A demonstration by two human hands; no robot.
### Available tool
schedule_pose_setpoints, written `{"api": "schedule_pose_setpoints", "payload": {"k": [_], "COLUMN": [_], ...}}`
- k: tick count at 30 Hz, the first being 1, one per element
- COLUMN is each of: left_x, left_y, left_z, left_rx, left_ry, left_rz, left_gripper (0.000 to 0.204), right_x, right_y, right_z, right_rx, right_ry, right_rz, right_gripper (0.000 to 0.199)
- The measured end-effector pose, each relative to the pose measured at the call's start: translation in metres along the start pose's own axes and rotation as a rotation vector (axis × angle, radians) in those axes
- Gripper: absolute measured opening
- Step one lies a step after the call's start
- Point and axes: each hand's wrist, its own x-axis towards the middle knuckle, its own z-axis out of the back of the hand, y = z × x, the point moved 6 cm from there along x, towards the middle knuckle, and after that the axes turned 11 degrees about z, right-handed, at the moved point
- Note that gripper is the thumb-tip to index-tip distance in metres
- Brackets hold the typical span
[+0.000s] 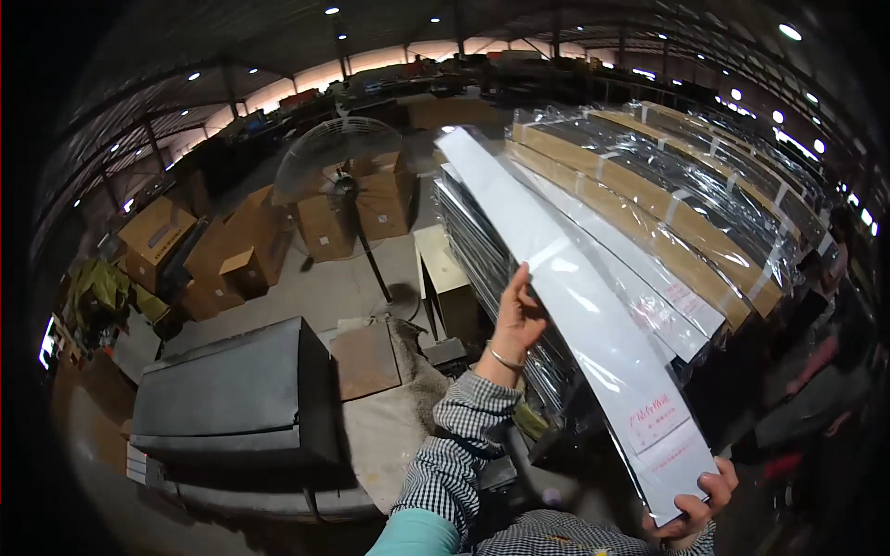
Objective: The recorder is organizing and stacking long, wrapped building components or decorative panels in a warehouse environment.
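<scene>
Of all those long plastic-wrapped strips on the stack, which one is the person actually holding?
The topmost white strip, lifted off the stack. The left hand steadies its edge midway and the right hand grips its near end; the other wrapped strips lie flat and untouched.

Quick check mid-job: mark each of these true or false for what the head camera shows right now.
1. Both hands hold one long white plastic-wrapped strip. True: the left hand steadies its edge and the right hand grips its near end.
2. A standing wire-guard fan is on the left. True.
3. The brown cardboard boxes are stacked on the strip pile. False: they sit on the floor, left of the fan.
4. The left wrist is bare. False: it wears a thin bracelet.
</scene>
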Motion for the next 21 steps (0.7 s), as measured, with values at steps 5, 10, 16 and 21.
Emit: {"api": "schedule_pose_setpoints", "payload": {"k": [5, 10, 16, 21], "left_x": [-0.021, -0.051, -0.056, -0.044], "left_y": [-0.037, -0.013, 0.029, 0.069], "left_z": [0.055, 0.105, 0.166, 0.180], "left_rx": [0.403, 0.323, 0.143, 0.095], "left_ry": [-0.277, -0.266, -0.350, -0.321], "left_rz": [-0.219, -0.254, -0.207, -0.236], "left_gripper": [0.046, 0.063, 0.065, 0.066], "right_x": [-0.070, -0.013, 0.058, 0.045], "right_y": [-0.009, -0.076, -0.093, -0.093], "right_z": [-0.039, -0.068, -0.178, -0.173], "right_rx": [0.341, 0.258, 0.121, 0.125], "right_ry": [0.468, 0.224, 0.492, 0.503], "right_rz": [-0.215, -0.501, -0.205, -0.179], "right_gripper": [0.036, 0.041, 0.052, 0.045]}}
